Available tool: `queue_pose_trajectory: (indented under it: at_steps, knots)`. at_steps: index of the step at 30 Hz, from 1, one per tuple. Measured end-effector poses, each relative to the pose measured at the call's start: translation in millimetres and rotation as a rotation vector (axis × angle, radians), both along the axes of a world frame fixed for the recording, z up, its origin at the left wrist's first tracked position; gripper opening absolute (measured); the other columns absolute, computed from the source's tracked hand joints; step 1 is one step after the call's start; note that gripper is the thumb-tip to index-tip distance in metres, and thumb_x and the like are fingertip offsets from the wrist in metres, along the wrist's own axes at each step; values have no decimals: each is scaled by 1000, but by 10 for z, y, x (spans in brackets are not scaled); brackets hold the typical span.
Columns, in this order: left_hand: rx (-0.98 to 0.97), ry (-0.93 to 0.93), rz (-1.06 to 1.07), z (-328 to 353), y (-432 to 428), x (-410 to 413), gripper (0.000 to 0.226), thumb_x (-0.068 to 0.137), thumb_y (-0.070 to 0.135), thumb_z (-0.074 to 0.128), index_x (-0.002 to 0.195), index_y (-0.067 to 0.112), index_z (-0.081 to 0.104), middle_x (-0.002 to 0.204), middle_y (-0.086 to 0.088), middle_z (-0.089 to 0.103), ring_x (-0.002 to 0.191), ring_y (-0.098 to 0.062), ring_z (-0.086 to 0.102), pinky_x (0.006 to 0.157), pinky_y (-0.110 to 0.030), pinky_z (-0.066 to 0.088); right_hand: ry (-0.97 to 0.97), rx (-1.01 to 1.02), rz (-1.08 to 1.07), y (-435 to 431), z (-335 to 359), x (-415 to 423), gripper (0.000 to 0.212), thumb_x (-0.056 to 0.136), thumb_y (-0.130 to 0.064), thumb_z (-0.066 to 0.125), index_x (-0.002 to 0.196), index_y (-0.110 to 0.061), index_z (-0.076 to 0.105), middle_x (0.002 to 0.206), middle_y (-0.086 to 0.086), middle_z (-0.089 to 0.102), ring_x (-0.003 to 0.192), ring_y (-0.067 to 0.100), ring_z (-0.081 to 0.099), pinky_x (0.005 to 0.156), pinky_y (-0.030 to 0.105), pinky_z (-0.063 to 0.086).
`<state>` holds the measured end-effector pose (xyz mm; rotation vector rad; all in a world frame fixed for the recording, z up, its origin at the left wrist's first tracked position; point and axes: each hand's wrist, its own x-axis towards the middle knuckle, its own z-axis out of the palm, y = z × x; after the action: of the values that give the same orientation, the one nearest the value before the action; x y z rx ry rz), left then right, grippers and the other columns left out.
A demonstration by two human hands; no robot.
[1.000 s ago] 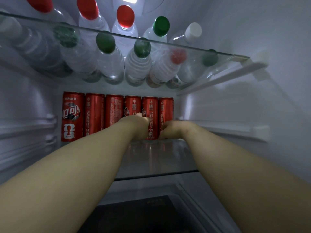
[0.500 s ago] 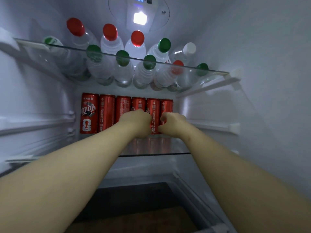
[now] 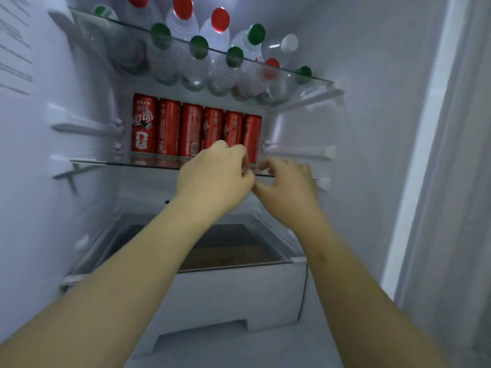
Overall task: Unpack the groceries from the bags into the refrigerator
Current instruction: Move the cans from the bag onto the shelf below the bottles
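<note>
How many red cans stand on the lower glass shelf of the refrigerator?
6, in one row at the back of the lower glass shelf: cans at and. The hands cover the bases of the right ones; more may be hidden.

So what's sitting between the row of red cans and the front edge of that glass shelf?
Nothing: in the head view the glass shelf is bare in front of the red cans, showing only their reflections. The right side is hidden behind both hands.
</note>
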<state>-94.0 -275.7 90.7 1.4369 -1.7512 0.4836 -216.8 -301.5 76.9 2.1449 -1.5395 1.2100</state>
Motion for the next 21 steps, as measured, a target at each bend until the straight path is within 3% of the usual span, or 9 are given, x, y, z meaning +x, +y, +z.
queue_pose_trajectory:
  at_steps: [4, 8, 14, 21]
  knots:
    - [78, 38, -36, -454, 284, -25, 28, 93, 28, 44, 120, 23, 48, 112, 2, 52, 97, -17, 51, 70, -32, 42, -3, 31, -33, 398, -425, -194, 36, 86, -33, 54, 121, -28, 53, 122, -3, 53, 116, 20, 39, 89, 32, 28]
    - [168, 9, -91, -900, 509, -155, 25, 93, 29, 43, 116, 22, 51, 111, 2, 53, 98, -19, 51, 73, -34, 47, -13, 148, -53, 730, -831, -380, 32, 87, -30, 52, 119, -28, 53, 120, -4, 51, 111, 19, 38, 81, 27, 23]
    - [295, -47, -204, -1486, 795, -496, 32, 96, 33, 41, 127, 26, 45, 120, 5, 51, 105, -15, 50, 76, -29, 47, -15, 205, -125, 1283, -1465, -710, 33, 92, -32, 49, 124, -27, 52, 125, -6, 51, 115, 15, 39, 89, 24, 28]
    - [482, -144, -432, -2101, 1289, -1159, 31, 94, 33, 42, 124, 27, 48, 116, 5, 51, 107, -14, 49, 79, -31, 47, -73, 359, -274, 2117, -2158, -1276, 33, 92, -29, 49, 124, -24, 52, 122, -5, 50, 112, 15, 40, 91, 23, 31]
